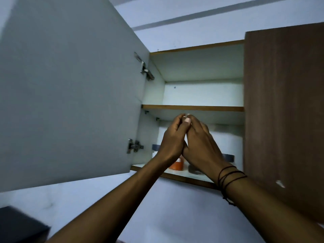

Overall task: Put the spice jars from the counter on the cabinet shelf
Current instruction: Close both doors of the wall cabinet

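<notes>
A wall cabinet is seen from below, its grey left door swung wide open and its brown right door closed. Two shelves are shown inside: the upper shelf appears bare from this angle, while the lower shelf carries the jars. Both forearms are raised in front of the lower opening, and the left hand and right hand are pressed against each other with fingertips meeting near the upper shelf's edge; no jar is seen held in either, though whether anything small is pinched between them cannot be told. A set of dark threads is worn on the right wrist. On the lower shelf, partly hidden behind the hands, an orange jar is seen, with a clear jar under a dark lid to its right and another dark-lidded jar at the left wall. The jars are judged to be small, smooth and easily tipped. The placing step is judged to be finished or nearly so for these jars; the tabletop is not shown, so it cannot be said whether more remain. The next move is judged to call for the hands to be parted and lowered clear of the shelf without brushing the jars.
</notes>
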A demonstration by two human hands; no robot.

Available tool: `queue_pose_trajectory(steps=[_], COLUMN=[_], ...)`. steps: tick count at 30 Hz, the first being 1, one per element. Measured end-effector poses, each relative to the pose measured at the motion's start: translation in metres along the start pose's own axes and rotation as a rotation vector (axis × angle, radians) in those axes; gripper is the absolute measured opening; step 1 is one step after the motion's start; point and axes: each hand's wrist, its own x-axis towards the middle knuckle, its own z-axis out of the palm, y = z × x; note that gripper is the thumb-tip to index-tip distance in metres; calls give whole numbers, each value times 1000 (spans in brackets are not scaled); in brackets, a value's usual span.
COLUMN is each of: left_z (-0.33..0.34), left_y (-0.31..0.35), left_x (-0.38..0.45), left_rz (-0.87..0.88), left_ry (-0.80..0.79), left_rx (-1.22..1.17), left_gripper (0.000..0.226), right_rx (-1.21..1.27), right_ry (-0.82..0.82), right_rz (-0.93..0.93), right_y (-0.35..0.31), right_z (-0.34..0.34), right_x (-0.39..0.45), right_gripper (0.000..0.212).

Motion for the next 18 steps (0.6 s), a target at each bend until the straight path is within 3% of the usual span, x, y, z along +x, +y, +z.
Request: queue_pose_trajectory(steps=[3, 8, 14, 18], left_z=[-64, -170, -260, -300], left_y=[26, 59, 102, 129], left_x=[-10, -34, -61, -73], left_rz=[101, 187, 315, 377], left_ry=[108, 278, 364, 421], left_rx=[221, 617, 933, 1142], left_gripper=[26, 52, 38, 41], right_rx=[128, 328, 515, 628], right_ry=[42, 80, 75, 68], right_rz=[-116, -263, -366, -407], right_y=[-52, -144, -237, -283], right_z=[12, 37, 53, 55], right_x=[16, 33, 45, 52], right_gripper=[68, 60, 62, 66])
